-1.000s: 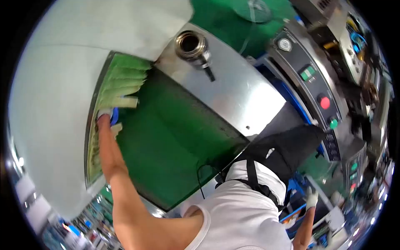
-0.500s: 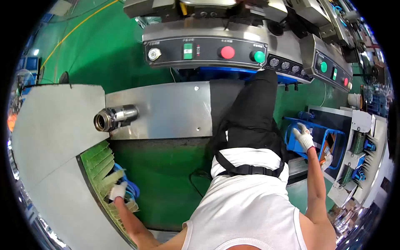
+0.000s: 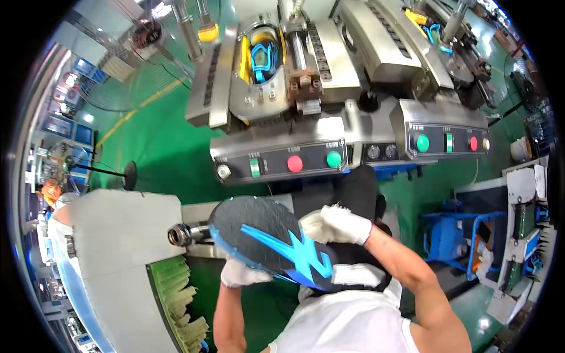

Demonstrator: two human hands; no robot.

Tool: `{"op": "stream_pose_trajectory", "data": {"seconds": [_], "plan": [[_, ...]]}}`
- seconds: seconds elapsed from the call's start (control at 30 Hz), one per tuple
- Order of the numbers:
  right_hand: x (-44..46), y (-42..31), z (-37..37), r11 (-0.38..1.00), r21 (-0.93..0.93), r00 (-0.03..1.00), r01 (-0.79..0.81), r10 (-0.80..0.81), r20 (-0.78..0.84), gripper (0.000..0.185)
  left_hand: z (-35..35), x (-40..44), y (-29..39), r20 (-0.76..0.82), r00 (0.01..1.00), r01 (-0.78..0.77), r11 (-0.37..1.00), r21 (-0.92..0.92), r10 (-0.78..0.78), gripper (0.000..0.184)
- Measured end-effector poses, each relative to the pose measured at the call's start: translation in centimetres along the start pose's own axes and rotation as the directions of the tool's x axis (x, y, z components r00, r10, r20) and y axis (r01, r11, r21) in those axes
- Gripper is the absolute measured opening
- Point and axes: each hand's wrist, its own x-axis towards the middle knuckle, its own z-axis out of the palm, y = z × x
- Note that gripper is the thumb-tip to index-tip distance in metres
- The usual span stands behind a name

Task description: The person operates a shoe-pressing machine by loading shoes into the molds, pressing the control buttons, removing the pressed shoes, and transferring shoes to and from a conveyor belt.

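Note:
In front of my torso is a black shoe sole (image 3: pixel 259 226) with a bright blue zigzag pattern and a thin blue edge, its broad rounded end to the left. My left hand (image 3: pixel 244 274), in a white glove, is closed on the lower left edge, its fingers partly hidden behind it. My right hand (image 3: pixel 347 226), also gloved, is closed beside the upper right edge. A whitish patch lies between this hand and the sole; whether it is glove or a held thing I cannot make out.
Ahead stands a press machine (image 3: pixel 259 109) with yellow pads and a blue-and-black item inside, above a button panel (image 3: pixel 276 167). A grey cabinet (image 3: pixel 129 235) with green bristle-like strips (image 3: pixel 173 294) and a metal cylinder (image 3: pixel 187 233) is left; a blue crate frame (image 3: pixel 447 238) is right.
Both hands have come in from the sides to the front of my body. The black-and-blue sole has appeared in my left hand. My view has tilted up toward the machines.

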Motion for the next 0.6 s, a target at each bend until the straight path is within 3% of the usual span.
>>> {"op": "stream_pose_trajectory", "data": {"seconds": [0.03, 0.07, 0.13, 0.17, 0.23, 0.27, 0.37, 0.43, 0.47, 0.5, 0.6], "plan": [[0.4, 0.3, 0.0, 1.000, -0.016, 0.998, -0.027, 0.026, -0.050, 0.057, -0.7, 2.4, 0.5, 0.045, 0.976, -0.216, 0.976, 0.025, 0.214, 0.091], [0.9, 0.6, 0.0, 0.998, -0.030, 0.994, -0.055, 0.052, -0.099, 0.057, -2.1, 5.2, 1.1, 0.107, 0.989, -0.119, 0.986, 0.119, 0.106, 0.077], [-0.4, -1.6, 1.4, 0.946, 0.302, 0.988, 0.114, -0.139, 0.061, 0.047, -4.9, 13.1, 5.3, 0.189, 0.971, 0.081, 0.948, 0.309, -0.145, 0.052], [-2.2, -4.7, 4.5, 0.900, 0.431, 0.992, 0.072, -0.018, -0.127, 0.046, -5.0, 17.5, 8.2, 0.209, 0.977, -0.118, 0.938, 0.326, 0.050, 0.054], [-4.1, -4.7, 1.4, 0.937, -0.042, 0.927, 0.347, -0.350, -0.138, 0.047, -5.3, 26.3, 14.0, 0.225, 0.872, -0.490, 0.782, 0.386, 0.435, 0.059], [-5.8, -4.4, 0.5, 0.911, -0.080, 0.889, 0.405, -0.413, -0.199, 0.047, -5.9, 30.0, 14.4, 0.148, 0.897, -0.435, 0.774, 0.459, 0.417, 0.066], [-11.1, -2.2, -1.1, 0.840, 0.076, 0.765, 0.538, -0.449, -0.461, 0.049, -7.4, 40.8, 12.2, -0.072, 0.928, -0.230, 0.712, 0.663, 0.366, 0.077], [-14.2, 0.1, -1.6, 0.770, 0.142, 0.685, 0.622, -0.447, -0.575, 0.050, -7.7, 47.2, 10.1, -0.168, 0.953, -0.079, 0.745, 0.662, 0.251, 0.082], [-15.5, 1.1, -1.8, 0.730, 0.168, 0.645, 0.663, -0.442, -0.623, 0.051, -6.7, 48.3, 12.5, -0.141, 0.984, 0.012, 0.757, 0.653, 0.106, 0.086], [-16.4, 2.1, -2.0, 0.698, 0.188, 0.614, 0.691, -0.428, -0.663, 0.051, -6.1, 50.9, 9.1, -0.223, 0.957, 0.041, 0.675, 0.737, 0.185, 0.091], [-19.1, 4.3, -1.9, 0.601, 0.229, 0.530, 0.766, -0.388, -0.754, 0.053, -2.5, 54.6, 5.8, -0.393, 0.918, 0.357, 0.527, 0.771, -0.047, 0.085]]}}
